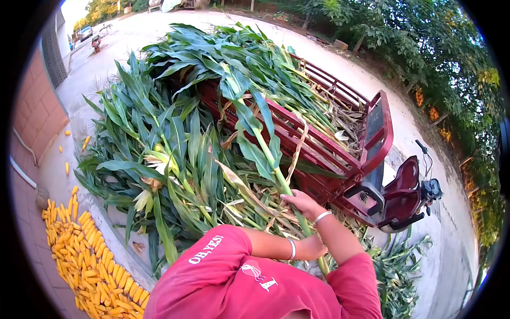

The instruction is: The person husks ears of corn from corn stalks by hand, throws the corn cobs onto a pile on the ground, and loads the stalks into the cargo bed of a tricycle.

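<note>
A long green corn stalk [268, 151] slants from near my body up over the side of the cart, its leaves hanging along it. My right hand [303, 204] is closed around the stalk. Lower down, close to my chest, my left hand [312, 247] also grips it, with its fingers partly hidden. A large heap of leafy corn stalks [180, 133] lies on the ground at the left, against the cart. Among its leaves an ear of corn [162, 159] shows with its husk pulled open.
A red three-wheeled cart [319, 154] carries more stalks in its railed bed; its seat [401, 186] is at the right. Husked yellow corn cobs [98, 266] are piled beside a brick wall [42, 101]. More leaves [398, 271] lie at lower right. Trees [414, 48] line the road.
</note>
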{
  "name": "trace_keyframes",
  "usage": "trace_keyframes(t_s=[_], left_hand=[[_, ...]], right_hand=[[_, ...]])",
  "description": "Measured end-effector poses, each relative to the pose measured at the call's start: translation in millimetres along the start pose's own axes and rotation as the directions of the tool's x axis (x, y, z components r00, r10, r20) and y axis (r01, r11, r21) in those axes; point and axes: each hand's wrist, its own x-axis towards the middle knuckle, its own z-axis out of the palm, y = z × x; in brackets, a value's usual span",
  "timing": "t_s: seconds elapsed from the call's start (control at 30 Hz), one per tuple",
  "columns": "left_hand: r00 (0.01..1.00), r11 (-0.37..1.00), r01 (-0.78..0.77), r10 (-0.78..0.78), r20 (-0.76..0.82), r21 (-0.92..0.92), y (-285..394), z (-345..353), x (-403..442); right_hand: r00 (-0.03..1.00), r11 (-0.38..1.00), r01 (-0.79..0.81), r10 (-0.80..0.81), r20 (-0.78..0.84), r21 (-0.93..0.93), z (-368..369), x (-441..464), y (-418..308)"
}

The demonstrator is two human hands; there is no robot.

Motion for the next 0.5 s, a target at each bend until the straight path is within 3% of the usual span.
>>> trace_keyframes(t_s=[0.03,0.1,0.13,0.2,0.23,0.27,0.3,0.33,0.37,0.4,0.43,0.47,0.5], left_hand=[[0.996,0.999,-0.015,0.011,-0.088,-0.044,-5.1,34.7,-4.0],[0.954,0.982,-0.184,0.168,-0.247,-0.043,7.5,-24.7,-36.0],[0.992,0.988,-0.125,0.124,-0.012,-0.093,7.2,-49.7,-51.4],[0.983,0.965,-0.15,0.168,0.068,-0.213,-1.3,-108.9,-80.2],[0.986,0.943,-0.1,0.136,0.092,-0.316,-11.1,-118.1,-92.4],[0.983,0.881,0.182,-0.151,0.104,-0.437,-19.5,-132.5,-110.4],[0.917,0.775,0.37,-0.393,0.067,-0.512,-29.1,-157.7,-125.8],[0.779,0.598,0.544,-0.621,0.088,-0.589,-50.3,-167.7,-140.1],[0.658,0.494,0.454,-0.747,-0.095,-0.741,-74.9,-175.7,-153.1],[0.482,0.329,0.433,-0.871,-0.092,-0.839,-122.0,-165.7,-169.7],[0.331,0.407,0.467,-0.904,-0.272,-0.785,-151.9,-174.8,-178.1],[0.11,0.294,0.339,-0.956,-0.273,-0.894,-178.3,-181.3,-181.9],[0.022,0.18,0.364,-0.982,-0.185,-0.914,-221.2,-182.2,-198.9]], right_hand=[[1.0,1.0,0.006,-0.006,-0.004,0.002,4.3,6.7,9.2],[0.986,0.986,-0.001,-0.026,-0.162,-0.164,12.5,6.7,30.0],[0.965,0.962,0.01,-0.081,-0.251,-0.273,19.5,-7.1,27.0],[0.881,0.769,0.082,-0.353,-0.315,-0.633,9.8,-10.4,68.9],[0.809,0.621,0.092,-0.502,-0.305,-0.778,9.0,-20.9,88.0],[0.829,0.667,0.086,-0.46,-0.318,-0.74,8.0,-36.1,108.0],[0.847,0.711,0.078,-0.417,-0.329,-0.699,10.9,-54.4,127.7],[0.851,0.714,0.019,-0.379,-0.364,-0.7,17.5,-79.5,144.5],[0.854,0.712,-0.044,-0.337,-0.396,-0.701,25.2,-109.3,158.4],[0.873,0.73,-0.105,-0.257,-0.414,-0.676,34.8,-136.9,165.8],[0.886,0.742,-0.171,-0.172,-0.43,-0.648,43.5,-161.3,181.6],[0.899,0.849,-0.143,-0.103,-0.425,-0.508,36.7,-167.6,258.8],[0.903,0.894,-0.136,-0.065,-0.424,-0.427,28.6,-182.2,306.5]])
